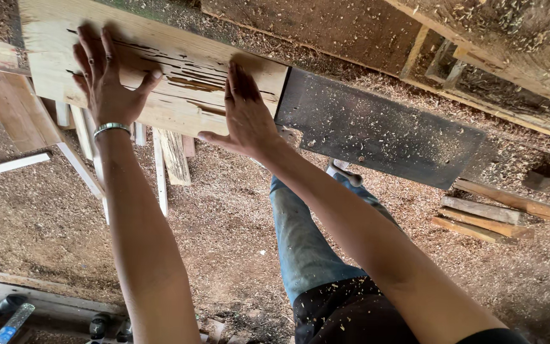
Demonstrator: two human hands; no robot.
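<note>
Sawdust and wood shavings cover the floor (224, 229) in a thick, pale-brown layer, and the same chips dust every surface above it. Across the upper part of the view runs a long machine bench (377, 130) with a flat dark metal top, speckled with shavings, set at a slant from upper left to lower right. On its left end lies a wide pale wooden plank (160, 70), rough-sawn and light yellow, its face torn by long dark splintered cracks that run along the grain near its right end; that end meets the dark metal surface. The left hand (106, 76) lies flat on the plank's left part, fingers spread and pointing away, thumb out to the side, with a silver bracelet (111, 129) at the wrist; its grip is open, pressing and not closed around anything. The right hand (244, 111) rests flat near the plank's right end, fingers together on the cracked wood, thumb hanging over the near edge, grip likewise open. Below the plank, several narrow offcut boards (173, 156) lean and lie in the sawdust, and a few more slats (479, 220) lie stacked at the right. The person's leg in blue jeans (300, 242) stands between the arms, flecked with chips.
</note>
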